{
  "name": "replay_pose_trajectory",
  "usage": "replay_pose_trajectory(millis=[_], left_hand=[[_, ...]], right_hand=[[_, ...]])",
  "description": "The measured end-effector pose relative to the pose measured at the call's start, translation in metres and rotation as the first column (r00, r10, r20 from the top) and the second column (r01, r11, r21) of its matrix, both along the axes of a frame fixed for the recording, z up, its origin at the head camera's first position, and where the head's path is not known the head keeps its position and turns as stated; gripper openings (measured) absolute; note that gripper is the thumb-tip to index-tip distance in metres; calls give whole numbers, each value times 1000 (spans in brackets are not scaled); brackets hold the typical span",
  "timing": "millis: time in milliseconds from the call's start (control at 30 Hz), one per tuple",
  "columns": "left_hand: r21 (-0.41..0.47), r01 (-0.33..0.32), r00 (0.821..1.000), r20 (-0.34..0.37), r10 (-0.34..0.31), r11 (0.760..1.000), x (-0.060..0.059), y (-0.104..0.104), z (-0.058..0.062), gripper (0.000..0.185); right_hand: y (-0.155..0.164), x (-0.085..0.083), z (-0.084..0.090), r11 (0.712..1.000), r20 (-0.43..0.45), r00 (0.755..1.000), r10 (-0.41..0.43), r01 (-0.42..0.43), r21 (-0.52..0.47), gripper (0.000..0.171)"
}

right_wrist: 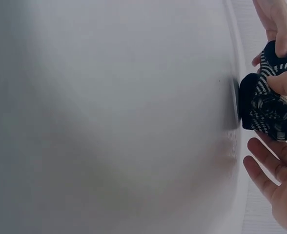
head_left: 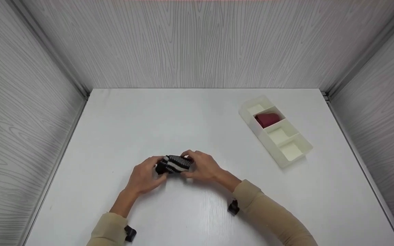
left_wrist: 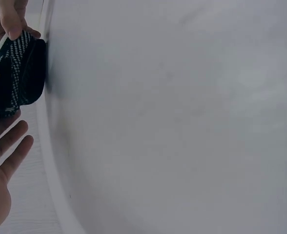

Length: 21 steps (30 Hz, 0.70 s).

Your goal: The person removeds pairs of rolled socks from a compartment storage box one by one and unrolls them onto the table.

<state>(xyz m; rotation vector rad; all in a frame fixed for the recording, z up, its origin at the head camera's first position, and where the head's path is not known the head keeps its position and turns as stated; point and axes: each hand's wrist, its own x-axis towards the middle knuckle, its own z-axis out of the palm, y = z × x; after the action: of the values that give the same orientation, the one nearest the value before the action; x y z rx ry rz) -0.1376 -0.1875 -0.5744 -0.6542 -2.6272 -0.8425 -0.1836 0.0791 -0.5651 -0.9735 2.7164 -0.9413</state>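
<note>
A folded black-and-white knit sock [head_left: 174, 164] sits between both hands on the white tabletop. My left hand [head_left: 145, 176] grips its left end, the thumb on the near side and the forefinger on the far side. At the other end my right hand [head_left: 202, 166] holds it between thumb and fingers. In the left wrist view, the sock [left_wrist: 19, 73] shows a ribbed pattern beside a black part. From the right wrist, the sock [right_wrist: 270, 97] shows a bunched, patterned end, with several fingers of the right hand [right_wrist: 280, 180] spread below it.
A white tray with several compartments [head_left: 272, 147] stands slanted at the right of the table. One of its compartments holds a dark red folded cloth [head_left: 268, 119]. Grey wood-grain panels [head_left: 197, 44] wall in the table at the back and both sides.
</note>
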Motion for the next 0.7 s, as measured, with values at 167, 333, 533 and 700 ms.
replay_pose_trajectory(millis=[167, 333, 533, 700], left_hand=[[-16, -27, 999, 37, 28, 999, 4, -7, 3, 70], [-58, -17, 1000, -1, 17, 998, 6, -14, 5, 71], [-137, 11, 1000, -22, -14, 990, 4, -15, 5, 67], [-217, 8, 1000, 9, -6, 976, -1, -10, 9, 60]], right_hand=[[-11, 2, 0, 1000, 81, 997, -18, 20, -16, 59], [-20, 2, 0, 1000, 139, 990, -21, 24, -20, 56], [-25, 2, 2, 999, 134, 990, -43, 40, 24, 55], [-25, 1, 2, 997, 75, 996, -40, 34, 72, 56]])
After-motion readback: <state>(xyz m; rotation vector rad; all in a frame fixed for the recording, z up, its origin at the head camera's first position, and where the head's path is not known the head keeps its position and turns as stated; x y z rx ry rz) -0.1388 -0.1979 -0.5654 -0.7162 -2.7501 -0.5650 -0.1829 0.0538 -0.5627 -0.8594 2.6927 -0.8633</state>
